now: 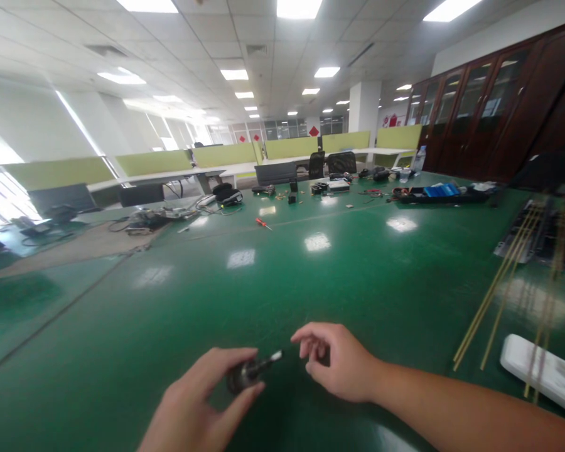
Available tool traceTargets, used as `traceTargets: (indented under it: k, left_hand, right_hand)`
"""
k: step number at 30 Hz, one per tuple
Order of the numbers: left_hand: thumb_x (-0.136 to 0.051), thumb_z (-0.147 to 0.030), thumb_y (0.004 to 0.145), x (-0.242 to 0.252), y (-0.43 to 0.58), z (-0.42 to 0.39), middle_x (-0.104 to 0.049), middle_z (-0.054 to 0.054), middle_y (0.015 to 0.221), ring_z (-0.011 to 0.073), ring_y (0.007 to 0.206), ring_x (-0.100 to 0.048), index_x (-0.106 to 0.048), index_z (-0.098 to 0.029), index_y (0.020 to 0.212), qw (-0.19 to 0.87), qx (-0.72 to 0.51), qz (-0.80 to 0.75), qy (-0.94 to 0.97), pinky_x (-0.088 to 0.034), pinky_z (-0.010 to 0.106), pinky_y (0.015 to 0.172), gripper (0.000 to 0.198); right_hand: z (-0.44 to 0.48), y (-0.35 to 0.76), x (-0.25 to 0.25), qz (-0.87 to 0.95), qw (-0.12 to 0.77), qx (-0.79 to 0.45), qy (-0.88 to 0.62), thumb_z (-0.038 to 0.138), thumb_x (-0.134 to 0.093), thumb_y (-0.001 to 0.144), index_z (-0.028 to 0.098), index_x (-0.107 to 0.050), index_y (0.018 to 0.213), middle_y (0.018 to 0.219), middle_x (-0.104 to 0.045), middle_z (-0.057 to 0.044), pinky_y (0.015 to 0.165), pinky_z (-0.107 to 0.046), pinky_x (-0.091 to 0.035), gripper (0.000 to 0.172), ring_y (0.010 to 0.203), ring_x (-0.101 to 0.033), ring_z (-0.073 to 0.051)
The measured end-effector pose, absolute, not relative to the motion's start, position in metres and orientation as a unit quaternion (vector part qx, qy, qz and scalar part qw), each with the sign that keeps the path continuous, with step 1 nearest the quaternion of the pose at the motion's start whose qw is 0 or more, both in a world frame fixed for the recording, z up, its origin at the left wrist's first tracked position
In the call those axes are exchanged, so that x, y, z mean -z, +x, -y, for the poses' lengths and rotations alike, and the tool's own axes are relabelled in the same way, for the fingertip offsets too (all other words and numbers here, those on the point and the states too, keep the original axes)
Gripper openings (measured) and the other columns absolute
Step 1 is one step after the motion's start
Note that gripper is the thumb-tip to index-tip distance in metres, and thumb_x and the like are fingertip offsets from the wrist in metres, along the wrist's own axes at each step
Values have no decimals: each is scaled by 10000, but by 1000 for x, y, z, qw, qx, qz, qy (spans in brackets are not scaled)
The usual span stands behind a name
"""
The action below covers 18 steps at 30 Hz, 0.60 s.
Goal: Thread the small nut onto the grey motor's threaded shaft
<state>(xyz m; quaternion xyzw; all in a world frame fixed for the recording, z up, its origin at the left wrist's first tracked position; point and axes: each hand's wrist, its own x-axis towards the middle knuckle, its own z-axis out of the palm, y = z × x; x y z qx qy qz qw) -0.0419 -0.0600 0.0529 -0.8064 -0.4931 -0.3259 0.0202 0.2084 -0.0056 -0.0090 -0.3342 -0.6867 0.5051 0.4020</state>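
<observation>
Between the thumb and fingers of my left hand (207, 395) is a small dark rounded part with a pale-tipped shaft (249, 374). Motion blur hides its exact kind. The shaft points up and to the right, towards my right hand (336, 361). That hand hovers just right of the tip, apart from it, with fingers loosely bent, thumb separate and nothing seen in its grasp. Both hands are over the near part of the green tabletop (273, 289).
An orange-handled screwdriver (262, 223) lies farther back. Thin wooden sticks (496, 282) and a white case (541, 370) are at the right. Along the far side sit cables and tools (155, 218), a black tray (442, 194) and a plastic bottle (419, 159).
</observation>
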Motion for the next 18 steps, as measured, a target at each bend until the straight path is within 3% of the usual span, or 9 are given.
traceTargets:
  k: [3, 5, 9, 13, 18]
  left_hand:
    - [-601, -400, 949, -38, -4, 39, -718, 6, 959, 167, 822, -695, -658, -293, 1118, -7, 296, 431, -852, -585, 245, 722, 208]
    - [-581, -318, 962, -24, 6, 32, -710, 9, 985, 165, 849, -686, -623, -294, 1169, -16, 304, 408, -861, -580, 254, 749, 213]
    - [-598, -321, 946, 1, 0, 29, -713, 27, 1028, 173, 901, -699, -570, -271, 1251, -5, 332, 413, -848, -584, 259, 797, 310]
    - [-635, -333, 918, 13, -8, 31, -728, 13, 1080, 174, 930, -720, -563, -282, 1245, -1, 335, 429, -839, -580, 257, 857, 339]
    - [-686, -268, 870, 13, -8, 32, -726, -22, 967, 145, 841, -721, -604, -290, 1106, -80, 324, 455, -825, -572, 200, 763, 251]
  right_hand:
    - [5, 210, 7, 719, 404, -428, -371, 3, -595, 634, 187, -646, 1124, 931, -660, -8, 661, -230, -467, 526, 713, -585, -116]
    - [7, 210, 6, 730, 397, -407, -380, 36, -626, 636, 194, -648, 1072, 939, -665, -5, 697, -239, -483, 465, 749, -600, -132]
    - [10, 209, 5, 756, 375, -377, -381, 116, -689, 653, 199, -667, 953, 890, -673, -1, 736, -254, -487, 312, 785, -625, -156]
    - [11, 207, 4, 746, 378, -394, -383, 115, -684, 659, 191, -681, 924, 840, -679, 3, 718, -236, -483, 275, 755, -628, -147]
    - [8, 207, 6, 738, 357, -415, -395, 156, -691, 697, 195, -722, 878, 775, -688, 8, 673, -231, -463, 187, 712, -621, -143]
